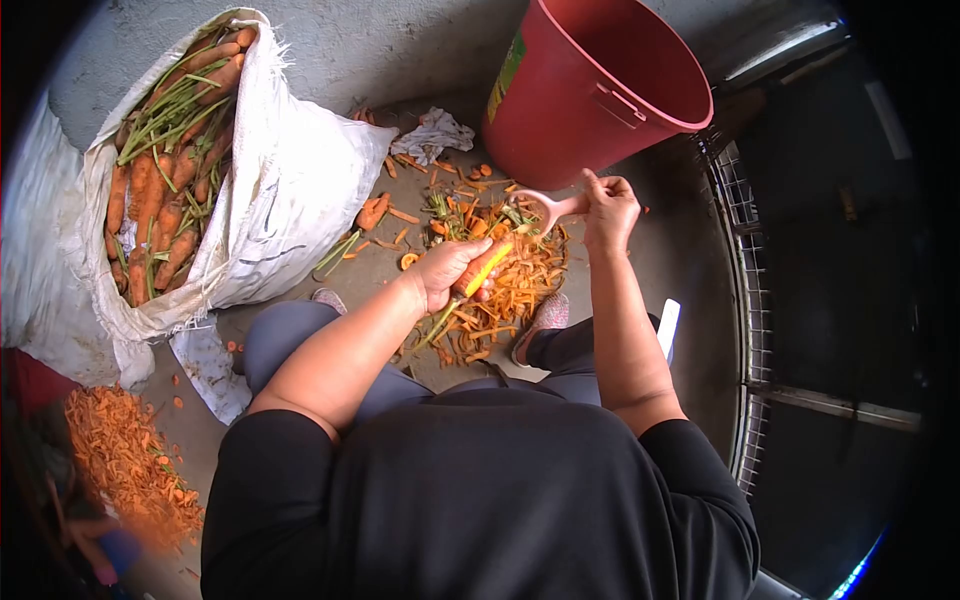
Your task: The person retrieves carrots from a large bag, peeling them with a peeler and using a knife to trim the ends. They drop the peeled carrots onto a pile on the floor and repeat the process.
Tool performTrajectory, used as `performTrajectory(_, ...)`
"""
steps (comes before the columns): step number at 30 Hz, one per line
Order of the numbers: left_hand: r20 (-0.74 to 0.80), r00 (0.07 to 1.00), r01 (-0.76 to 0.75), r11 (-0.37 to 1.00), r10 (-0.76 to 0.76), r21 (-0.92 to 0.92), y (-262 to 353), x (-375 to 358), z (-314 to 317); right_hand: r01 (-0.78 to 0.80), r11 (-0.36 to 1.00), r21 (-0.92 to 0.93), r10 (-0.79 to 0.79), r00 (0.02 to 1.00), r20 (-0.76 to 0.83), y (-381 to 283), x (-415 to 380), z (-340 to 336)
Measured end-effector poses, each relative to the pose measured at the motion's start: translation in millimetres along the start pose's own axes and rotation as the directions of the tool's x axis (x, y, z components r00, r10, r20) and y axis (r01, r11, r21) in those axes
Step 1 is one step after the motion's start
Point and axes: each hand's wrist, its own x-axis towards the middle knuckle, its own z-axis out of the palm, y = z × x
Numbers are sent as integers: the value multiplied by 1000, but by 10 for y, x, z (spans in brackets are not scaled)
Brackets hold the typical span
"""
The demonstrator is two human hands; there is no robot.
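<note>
From my remote seat I saw the left hand (pixel 447 268) closed around a carrot (pixel 487 270), fingers wrapped about its lower part while the peeled, yellow-orange length stuck out toward one o'clock. Green stalks trailed from under that hand toward seven o'clock. The right hand (pixel 608 210) pinched the handle of a pink peeler (pixel 548 208), its head pointing toward nine o'clock, just above the carrot's tip and apart from it. Both hands hung over a heap of orange peelings (pixel 515 285) on the concrete floor (pixel 680 260), between the person's shoes (pixel 545 318).

At twelve o'clock from the hands a red bucket (pixel 590 90) stood tilted, its mouth turned toward the right. At ten o'clock a white woven sack (pixel 290 190) lay open, packed with unpeeled carrots and green stems. A loose carrot (pixel 371 212) lay on the floor beside the sack, near scattered scraps. A crumpled white rag (pixel 433 133) sat at eleven o'clock, just left of the bucket. At eight o'clock, well apart, another mound of peelings (pixel 125 460) lay by the frame's edge. A metal grate (pixel 745 300) ran along three o'clock.
</note>
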Motion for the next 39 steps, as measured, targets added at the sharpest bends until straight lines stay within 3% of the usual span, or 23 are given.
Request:
performTrajectory(1,-11,1000,29,1000,-29,4,20,-1,-23,-41,999,-20,40,998,-41,-47,7,-45)
performTrajectory(3,44,999,31,998,-28,-58,38,6,-87,-85,989,121,77,995,65,-148,-93,-57)
performTrajectory(4,72,997,37,995,-30,-90,39,3,-78,-43,996,78,33,991,133,-201,-217,-6)
performTrajectory(7,-221,963,-123,983,151,138,19,-1,140,37,998,-44,-19,935,353,-226,-656,164)
performTrajectory(8,-216,976,-62,993,38,-103,13,35,107,39,994,-100,-3,940,342,-224,-668,190)
performTrajectory(12,127,990,85,984,-65,-160,-22,51,-59,-77,993,-89,86,992,93,103,-181,27)
performTrajectory(13,123,991,74,987,-57,-139,-25,31,-39,-35,996,-77,33,999,-21,133,-32,-57)
performTrajectory(15,117,992,48,994,-37,-97,-20,-4,6,-75,997,10,76,995,-66,161,115,-217)
performTrajectory(17,72,997,3,994,5,-110,-39,1,2,-74,991,109,64,993,96,-59,-131,-95)
performTrajectory(19,46,993,-104,991,108,-87,-45,-41,57,-18,1000,26,11,968,250,-101,-457,73)
performTrajectory(20,-89,986,-137,989,141,51,16,-74,186,-17,1000,-1,17,952,305,-162,-615,134)
performTrajectory(21,118,991,-59,998,60,-18,45,-54,108,-15,1000,-27,24,934,357,-221,-705,169)
performTrajectory(22,189,978,-80,996,88,-49,11,-28,74,40,991,-130,2,951,310,-238,-655,188)
performTrajectory(23,259,959,-97,992,116,-83,-31,1,46,-68,998,-3,66,961,270,-101,-504,169)
performTrajectory(24,57,998,33,986,-24,-164,-28,4,86,-56,998,-36,61,983,171,-30,-327,126)
performTrajectory(27,135,991,42,976,-14,-214,-41,24,0,31,999,20,-31,999,-9,9,-9,-47)
performTrajectory(31,142,983,-99,986,118,-134,-37,-10,4,-35,995,90,12,971,240,-254,-506,119)
performTrajectory(32,9,983,-179,955,182,235,-21,-20,-9,-16,999,43,2,954,299,-260,-635,157)
performTrajectory(33,34,985,-171,973,167,158,-39,7,-37,6,1000,-2,-5,935,356,-267,-704,178)
performTrajectory(34,60,986,-158,984,153,80,-79,46,-79,124,980,-157,-66,940,336,-283,-664,189)
performTrajectory(35,87,986,-141,990,141,2,-112,77,-110,-72,996,-52,85,947,310,-150,-534,157)
performTrajectory(37,136,989,-38,994,51,-101,-84,45,-45,-115,993,-21,116,984,138,-52,-260,77)
performTrajectory(39,202,979,-4,989,34,-150,-40,-17,-12,44,995,-93,-49,998,-50,39,-5,-51)
